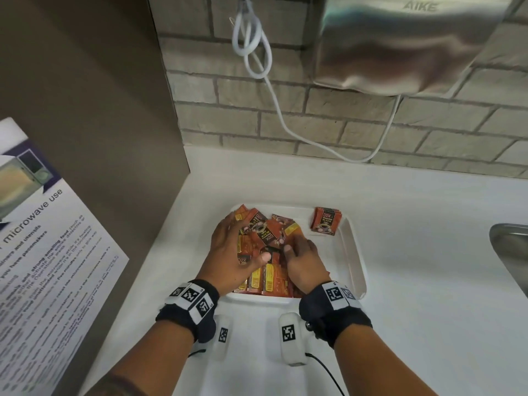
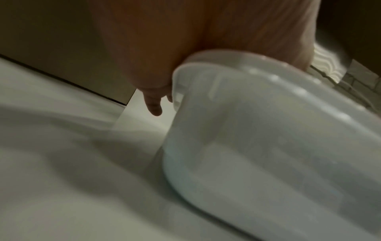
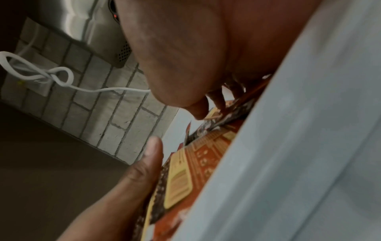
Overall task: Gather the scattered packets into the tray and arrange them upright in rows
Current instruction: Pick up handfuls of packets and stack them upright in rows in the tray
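A white tray (image 1: 355, 252) sits on the white counter. A loose pile of orange and brown coffee packets (image 1: 268, 235) fills its left half. A small neat stack of packets (image 1: 325, 222) leans in the tray's far right corner. My left hand (image 1: 231, 252) lies flat on the pile's left side with its thumb across the middle. In the left wrist view a fingertip (image 2: 154, 106) hangs past the tray's rim (image 2: 247, 78). My right hand (image 1: 304, 260) is on the pile's right side. Its fingers (image 3: 216, 100) curl onto the packets (image 3: 185, 179) and the thumb (image 3: 152, 156) presses their face beside the tray wall (image 3: 309, 146).
A steel sink (image 1: 511, 252) is at the right edge. A brown panel with a microwave notice (image 1: 43, 238) closes the left side. Above hang a hand dryer (image 1: 414, 44) and a white cable (image 1: 257, 52) on the brick wall. White counter surrounds the tray.
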Available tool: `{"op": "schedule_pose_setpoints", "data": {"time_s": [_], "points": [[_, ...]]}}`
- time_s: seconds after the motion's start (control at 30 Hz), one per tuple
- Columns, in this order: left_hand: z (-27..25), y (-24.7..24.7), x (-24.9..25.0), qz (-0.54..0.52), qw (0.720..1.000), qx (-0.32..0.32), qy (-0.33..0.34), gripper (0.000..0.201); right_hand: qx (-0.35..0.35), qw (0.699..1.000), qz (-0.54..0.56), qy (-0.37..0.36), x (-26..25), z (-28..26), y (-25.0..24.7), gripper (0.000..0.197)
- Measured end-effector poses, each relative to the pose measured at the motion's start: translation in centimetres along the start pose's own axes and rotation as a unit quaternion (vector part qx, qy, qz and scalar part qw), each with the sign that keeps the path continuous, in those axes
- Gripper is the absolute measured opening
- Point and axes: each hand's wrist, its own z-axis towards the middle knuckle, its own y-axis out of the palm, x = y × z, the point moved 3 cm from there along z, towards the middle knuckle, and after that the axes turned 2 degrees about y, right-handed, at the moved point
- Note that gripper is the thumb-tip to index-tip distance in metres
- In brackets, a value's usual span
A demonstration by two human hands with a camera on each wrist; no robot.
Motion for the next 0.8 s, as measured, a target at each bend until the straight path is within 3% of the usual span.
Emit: {"op": "schedule_pose_setpoints", "data": {"time_s": [0.17, 0.27, 0.53, 0.67, 0.8], "points": [[0.1, 0.3, -0.5, 0.035, 0.999, -0.015, 0.01, 0.094, 0.043, 0.998, 0.0, -0.045, -0.3, 0.0, 0.1, 0.038], [0.2, 0.5, -0.9, 0.049, 0.999, -0.022, 0.006, 0.096, 0.08, 0.997, -0.003, 0.0, -0.3, 0.2, -0.2, 0.036], [0.3, 0.7, -1.1, 0.084, 0.996, -0.039, 0.019, 0.088, 0.05, 0.997, 0.06, 0.017, -1.0, 1.8, -0.1, 0.042], [0.4, 0.8, -1.1, 0.099, 0.994, -0.046, 0.022, 0.083, 0.051, 0.991, 0.118, 0.047, -1.6, 2.4, -0.7, 0.055], [0.5, 0.8, -1.1, 0.106, 0.993, -0.047, 0.023, 0.079, 0.041, 0.994, 0.085, 0.056, -2.6, 2.9, -1.3, 0.053]]}}
